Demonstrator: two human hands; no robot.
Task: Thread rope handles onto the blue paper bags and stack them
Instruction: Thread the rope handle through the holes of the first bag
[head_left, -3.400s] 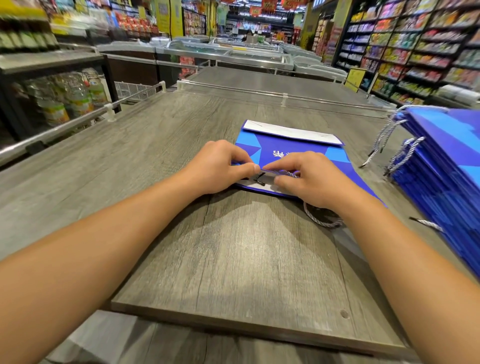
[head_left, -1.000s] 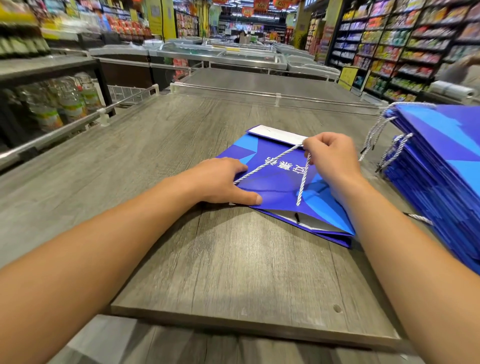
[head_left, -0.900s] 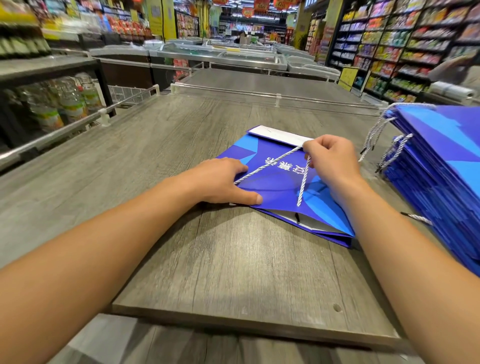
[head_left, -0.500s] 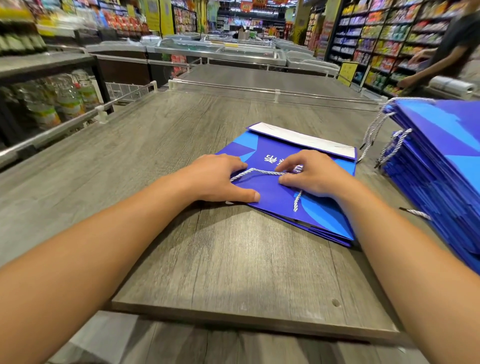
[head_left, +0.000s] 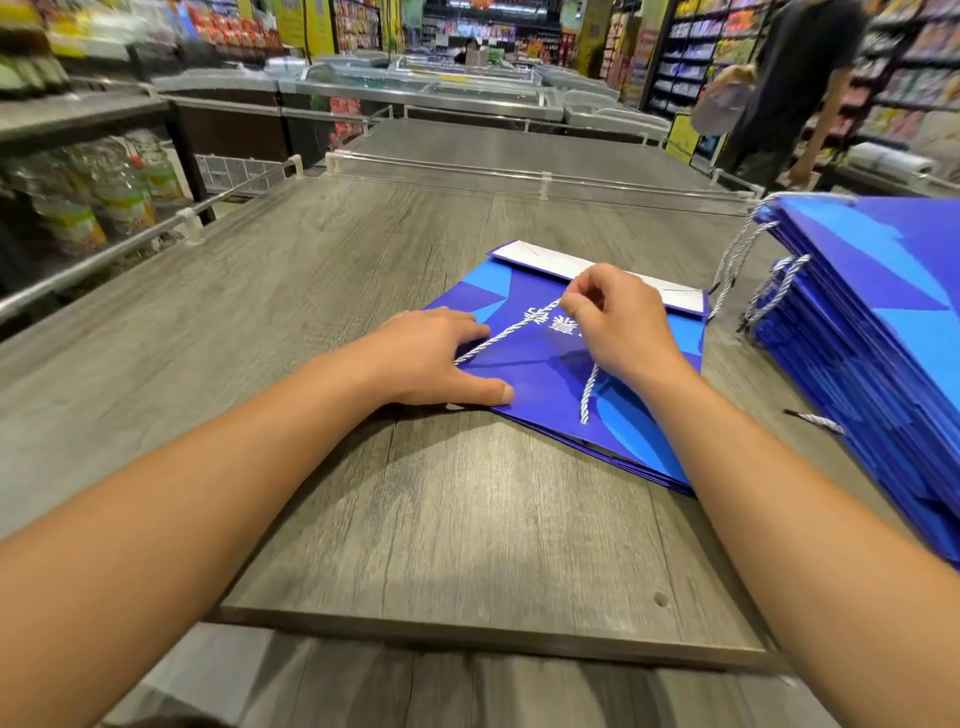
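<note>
A flat blue paper bag (head_left: 545, 374) with a white folded end lies on the grey wooden table (head_left: 415, 519). My left hand (head_left: 431, 358) presses flat on the bag's near left corner, fingers straight. My right hand (head_left: 618, 322) is raised above the bag's middle and pinches a blue-and-white rope handle (head_left: 506, 335). One stretch of rope runs taut from those fingers down to the bag beside my left hand. The other end hangs loose below my right wrist.
A tall stack of blue bags (head_left: 872, 332) with rope handles stands at the right edge of the table. A clear rail (head_left: 540, 179) crosses the far side. Bottles (head_left: 104, 197) fill a shelf at left. A person (head_left: 789, 88) stands at the back right.
My right hand, which lay low on the bag half a second ago, has lifted up and away with the rope, pulling it taut. My left hand has stayed pressing on the bag.
</note>
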